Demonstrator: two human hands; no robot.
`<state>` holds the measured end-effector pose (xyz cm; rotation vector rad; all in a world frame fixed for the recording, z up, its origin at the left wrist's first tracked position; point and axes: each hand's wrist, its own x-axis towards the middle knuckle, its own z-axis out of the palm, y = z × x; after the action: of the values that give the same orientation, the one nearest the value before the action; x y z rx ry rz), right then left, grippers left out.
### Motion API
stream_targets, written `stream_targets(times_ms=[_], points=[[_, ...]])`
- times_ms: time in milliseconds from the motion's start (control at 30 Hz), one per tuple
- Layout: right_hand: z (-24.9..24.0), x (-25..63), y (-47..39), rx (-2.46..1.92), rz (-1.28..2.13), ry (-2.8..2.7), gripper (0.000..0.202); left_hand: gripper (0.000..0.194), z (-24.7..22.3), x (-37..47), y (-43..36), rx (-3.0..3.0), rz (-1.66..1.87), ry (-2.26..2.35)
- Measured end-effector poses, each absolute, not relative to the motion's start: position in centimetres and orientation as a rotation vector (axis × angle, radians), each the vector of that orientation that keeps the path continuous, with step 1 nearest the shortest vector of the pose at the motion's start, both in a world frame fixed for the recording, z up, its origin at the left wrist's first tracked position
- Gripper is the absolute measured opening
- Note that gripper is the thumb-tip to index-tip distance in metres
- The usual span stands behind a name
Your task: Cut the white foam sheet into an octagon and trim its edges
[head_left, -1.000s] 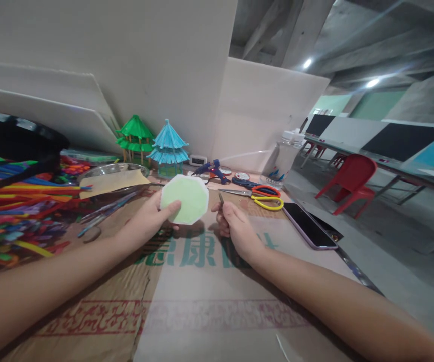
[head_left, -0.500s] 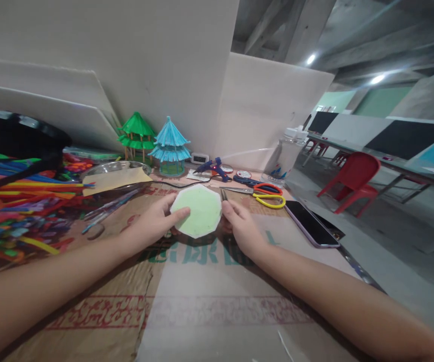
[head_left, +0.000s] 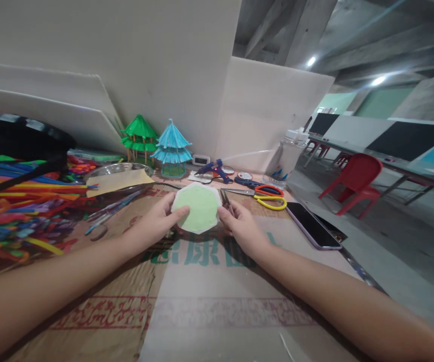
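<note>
A light green octagonal piece (head_left: 197, 208) with a white rim is held up above the table, its flat face toward me. My left hand (head_left: 158, 218) grips its left edge, thumb on the green face and fingers behind. At the right edge, my right hand (head_left: 242, 226) is closed around slim dark metal tweezers (head_left: 225, 198), whose tips point up and away. The right thumb rests against the rim of the piece. Fingers behind the octagon are hidden.
Behind stand a green model pavilion (head_left: 139, 133) and a blue one (head_left: 172, 148), beside a glue gun (head_left: 215, 171). Yellow-handled scissors (head_left: 272, 202), a phone (head_left: 314, 226) and a clear bottle (head_left: 285, 157) lie right. Colourful pipe cleaners (head_left: 17, 206) and a metal bowl (head_left: 121, 171) sit left.
The octagonal piece has turned slightly and tilted a little in my hands. The tweezers lean more to the right. My right thumb has come closer to the rim.
</note>
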<state>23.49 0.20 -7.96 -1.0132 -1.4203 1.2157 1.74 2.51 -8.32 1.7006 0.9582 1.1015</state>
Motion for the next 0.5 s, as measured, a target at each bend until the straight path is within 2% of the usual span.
stream_targets(times_ms=[133, 267, 500], points=[[-8.0, 23.6, 0.1, -1.010, 1.146, -1.453, 0.041, 0.061, -8.3, 1.7, 2.7, 1.705, 1.094, 0.918], [-8.2, 23.7, 0.3, -0.977, 1.219, -1.398, 0.049, 0.065, -8.4, 1.7, 3.1, 1.561, 1.076, 0.886], [-9.0, 23.6, 0.4, -0.981, 1.208, -1.451, 0.053, 0.061, -8.7, 1.7, 3.2, 1.479, 1.035, 0.788]])
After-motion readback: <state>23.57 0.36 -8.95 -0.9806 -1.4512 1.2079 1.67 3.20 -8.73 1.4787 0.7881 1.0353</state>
